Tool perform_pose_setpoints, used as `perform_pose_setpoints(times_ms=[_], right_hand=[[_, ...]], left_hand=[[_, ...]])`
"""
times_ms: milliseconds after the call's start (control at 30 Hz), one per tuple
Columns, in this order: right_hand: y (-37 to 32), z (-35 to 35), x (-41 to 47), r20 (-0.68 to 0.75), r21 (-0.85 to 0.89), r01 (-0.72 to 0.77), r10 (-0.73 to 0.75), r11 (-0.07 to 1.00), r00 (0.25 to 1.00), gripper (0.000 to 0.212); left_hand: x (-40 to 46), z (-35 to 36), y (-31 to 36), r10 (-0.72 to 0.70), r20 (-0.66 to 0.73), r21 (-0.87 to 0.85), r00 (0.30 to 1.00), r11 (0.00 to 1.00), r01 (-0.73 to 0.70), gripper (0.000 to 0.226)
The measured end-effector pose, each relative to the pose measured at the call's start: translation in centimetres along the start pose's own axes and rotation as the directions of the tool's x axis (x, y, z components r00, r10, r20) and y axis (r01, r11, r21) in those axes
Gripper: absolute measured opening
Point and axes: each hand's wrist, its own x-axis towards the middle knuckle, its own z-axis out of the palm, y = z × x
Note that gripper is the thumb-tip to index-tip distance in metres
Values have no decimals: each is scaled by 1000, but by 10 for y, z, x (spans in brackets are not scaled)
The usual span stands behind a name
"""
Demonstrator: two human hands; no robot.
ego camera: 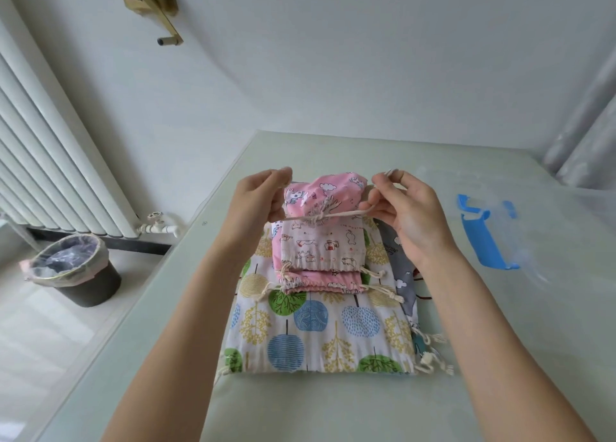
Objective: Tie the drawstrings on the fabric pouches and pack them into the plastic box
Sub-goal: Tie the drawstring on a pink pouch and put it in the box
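The left hand (258, 196) and right hand (405, 213) are held apart above the table (333, 408), each pinching one end of the cream drawstring (343, 213) of a pink pouch (325, 196), whose gathered mouth sits knotted between them. Beneath lies a stack of flat pouches on a large tree-print pouch (316, 335). A clear plastic box with blue clips (480, 238) stands to the right.

grey pouch (398, 265) mostly buried under the tree-print pouch (320, 328), print can't be made out | clear plastic box (533, 228) washed out, outline barely seen, only blue latches (483, 238) readable | both forearms cut off at bottom edge
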Motion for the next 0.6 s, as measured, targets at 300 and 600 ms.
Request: perform_pose_setpoints(times_ms=[300,600], right_hand=[[9,-8,2,-15,-360,-64,63,931,998,11],[8,-23,0,214,-966,178,194,186,957,25]], left_hand=[[1,2,-11,20,6,215,1000,976,-20,20],[11,-23,-28,66,198,826,978,525,-203,45]])
